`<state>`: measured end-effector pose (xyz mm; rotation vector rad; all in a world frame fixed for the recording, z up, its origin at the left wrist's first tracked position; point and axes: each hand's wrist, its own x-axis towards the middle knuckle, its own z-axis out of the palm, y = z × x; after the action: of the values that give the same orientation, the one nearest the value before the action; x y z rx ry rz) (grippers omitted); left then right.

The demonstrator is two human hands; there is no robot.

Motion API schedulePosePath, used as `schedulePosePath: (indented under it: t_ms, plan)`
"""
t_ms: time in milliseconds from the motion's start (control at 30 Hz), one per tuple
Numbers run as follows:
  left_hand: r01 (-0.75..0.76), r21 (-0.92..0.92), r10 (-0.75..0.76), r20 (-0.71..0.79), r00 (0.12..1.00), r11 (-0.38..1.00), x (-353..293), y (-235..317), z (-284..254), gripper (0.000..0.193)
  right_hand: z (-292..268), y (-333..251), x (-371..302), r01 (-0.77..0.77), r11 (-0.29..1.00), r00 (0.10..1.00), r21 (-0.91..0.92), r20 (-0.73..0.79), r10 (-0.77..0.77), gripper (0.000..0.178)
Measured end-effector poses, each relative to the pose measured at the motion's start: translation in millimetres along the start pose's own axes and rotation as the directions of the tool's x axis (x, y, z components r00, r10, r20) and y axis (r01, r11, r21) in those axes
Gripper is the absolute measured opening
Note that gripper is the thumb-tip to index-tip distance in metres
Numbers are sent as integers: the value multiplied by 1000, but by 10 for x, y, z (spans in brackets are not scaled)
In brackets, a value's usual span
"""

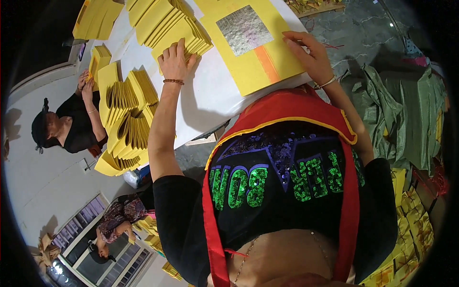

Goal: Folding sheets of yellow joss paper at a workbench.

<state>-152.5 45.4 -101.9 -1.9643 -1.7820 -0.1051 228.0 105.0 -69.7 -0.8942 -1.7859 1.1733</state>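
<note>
My left hand [175, 61] lies with spread fingers on the near end of a row of folded yellow paper bundles [165, 26]. To its right, a flat stack of yellow paper sheets [234, 71] rests at the table's near edge. A silver foil square [244, 30] and an orange strip [267, 64] show on the top sheet. My right hand [311, 56] touches the right edge of this stack, thumb and index finger apart and nothing visible between them.
More fanned yellow paper bundles [125, 131] line the left side of the white table [193, 107]. Beyond them, a person [71, 117] handles yellow paper; another person [117, 222] works farther back. Green sacking [389, 115] covers a pile to my right, near yellow packets [406, 239].
</note>
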Motion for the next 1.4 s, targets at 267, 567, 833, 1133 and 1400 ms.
schedulePosePath:
  t_ms: [267, 567, 833, 1133, 1400]
  plan:
    - [34, 0, -34, -13, 999, 999, -25, 67, -39, 65, 10, 52, -1, -3, 1000, 1000, 19, -9, 4, 25]
    - [43, -20, -44, -38, 998, 999, 28, 227, -118, 69, -3, 15, -9, 23, 1000, 1000, -3, -20, -23, 24]
    - [74, -5, -74, 29, 997, 997, -19, 108, -9, 72, 34, 60, 4, 34, 999, 999, 12, -11, -34, 24]
    - [75, -122, -83, -59, 995, 990, -28, 69, 82, 71, 12, 31, -6, 30, 1000, 999, -1, -14, -30, 23]
    - [63, 12, -62, -85, 994, 998, 205, 362, -447, 63, 14, 31, 6, -14, 1000, 1000, 22, -16, 14, 24]
